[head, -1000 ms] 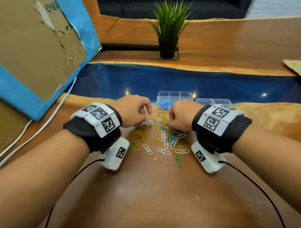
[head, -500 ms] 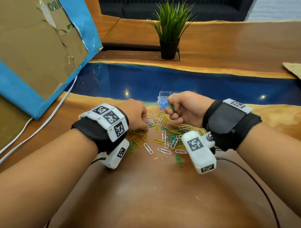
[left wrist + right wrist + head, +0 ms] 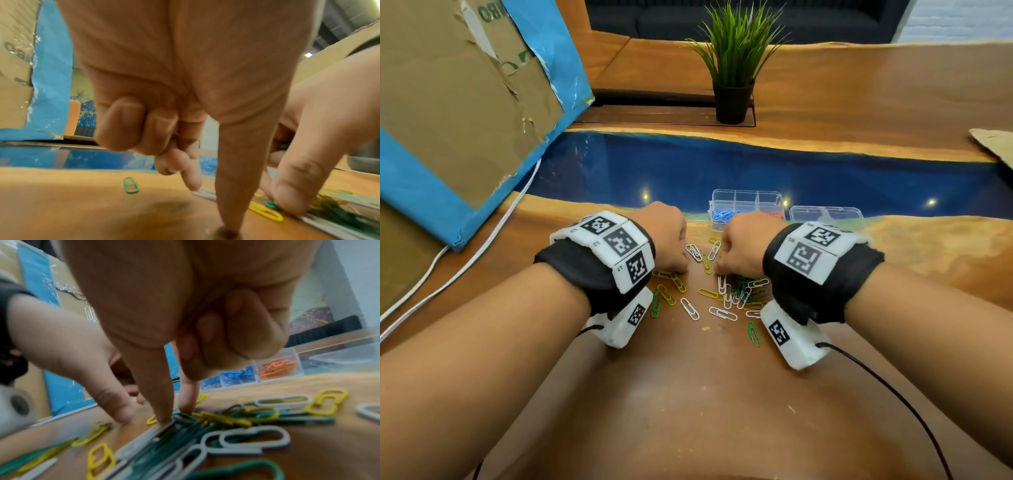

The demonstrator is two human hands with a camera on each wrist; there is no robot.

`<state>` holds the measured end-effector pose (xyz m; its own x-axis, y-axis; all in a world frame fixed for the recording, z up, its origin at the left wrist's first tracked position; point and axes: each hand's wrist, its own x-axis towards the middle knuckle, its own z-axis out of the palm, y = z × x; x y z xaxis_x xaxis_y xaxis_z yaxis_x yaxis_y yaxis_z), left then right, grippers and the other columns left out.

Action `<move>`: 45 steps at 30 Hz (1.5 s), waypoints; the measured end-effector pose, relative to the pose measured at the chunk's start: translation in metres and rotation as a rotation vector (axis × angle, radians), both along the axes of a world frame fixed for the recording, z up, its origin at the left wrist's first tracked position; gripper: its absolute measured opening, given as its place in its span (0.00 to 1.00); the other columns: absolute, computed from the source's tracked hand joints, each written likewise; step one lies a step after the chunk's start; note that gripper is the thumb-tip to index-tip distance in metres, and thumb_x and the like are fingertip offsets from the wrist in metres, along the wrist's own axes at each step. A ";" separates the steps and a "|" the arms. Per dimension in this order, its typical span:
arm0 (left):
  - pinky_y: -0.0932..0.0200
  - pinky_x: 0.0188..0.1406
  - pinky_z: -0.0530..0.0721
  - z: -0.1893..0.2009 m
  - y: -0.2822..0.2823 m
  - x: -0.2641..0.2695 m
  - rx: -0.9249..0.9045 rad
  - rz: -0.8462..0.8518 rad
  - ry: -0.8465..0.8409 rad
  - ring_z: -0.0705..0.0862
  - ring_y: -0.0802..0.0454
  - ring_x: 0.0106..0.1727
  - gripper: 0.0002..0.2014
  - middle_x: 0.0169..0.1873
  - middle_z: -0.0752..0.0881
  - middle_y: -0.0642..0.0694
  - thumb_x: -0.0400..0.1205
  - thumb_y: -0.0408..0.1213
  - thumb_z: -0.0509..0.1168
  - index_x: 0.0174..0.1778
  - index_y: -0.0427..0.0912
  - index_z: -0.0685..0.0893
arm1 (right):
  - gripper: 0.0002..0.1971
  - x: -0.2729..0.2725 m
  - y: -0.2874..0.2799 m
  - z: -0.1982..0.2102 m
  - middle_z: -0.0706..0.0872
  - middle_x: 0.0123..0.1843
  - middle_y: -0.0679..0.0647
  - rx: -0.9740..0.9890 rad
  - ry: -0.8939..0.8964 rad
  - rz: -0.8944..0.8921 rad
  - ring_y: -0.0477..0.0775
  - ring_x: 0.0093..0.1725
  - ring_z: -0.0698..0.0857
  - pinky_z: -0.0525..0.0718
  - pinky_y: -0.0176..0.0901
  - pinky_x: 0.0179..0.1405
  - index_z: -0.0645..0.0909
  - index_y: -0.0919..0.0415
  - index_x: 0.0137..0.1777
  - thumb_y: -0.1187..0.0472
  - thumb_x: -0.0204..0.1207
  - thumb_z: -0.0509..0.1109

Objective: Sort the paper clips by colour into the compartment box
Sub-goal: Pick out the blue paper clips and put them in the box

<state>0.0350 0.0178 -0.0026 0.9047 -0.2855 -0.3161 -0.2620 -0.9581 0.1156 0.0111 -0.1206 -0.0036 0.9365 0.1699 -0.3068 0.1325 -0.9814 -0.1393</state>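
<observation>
Now my right hand point(image 3: 744, 241) pinches a green clip point(image 3: 183, 417) in the worktop point(image 3: 688, 394) pile, left hand point(image 3: 666, 236) curled beside it with thumb down, compartment box point(image 3: 745, 209) just beyond.

lounge or office | resin-river wooden table point(image 3: 825, 102) | potted plant point(image 3: 734, 65) | dark sofa point(image 3: 688, 17)

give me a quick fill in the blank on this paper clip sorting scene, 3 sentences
1. The compartment box already holds blue clips and ____ clips.
2. The loose clips on the table are green, white and ____.
3. Behind the blue resin strip stands a potted ____.

Missing words: orange; yellow; plant
</observation>
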 end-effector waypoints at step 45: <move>0.58 0.31 0.73 0.004 0.023 0.021 -0.007 0.245 0.049 0.76 0.47 0.32 0.12 0.30 0.78 0.44 0.72 0.46 0.69 0.33 0.41 0.80 | 0.09 -0.004 -0.042 0.012 0.69 0.22 0.53 1.215 0.500 -0.526 0.49 0.20 0.63 0.58 0.30 0.15 0.62 0.57 0.33 0.70 0.67 0.48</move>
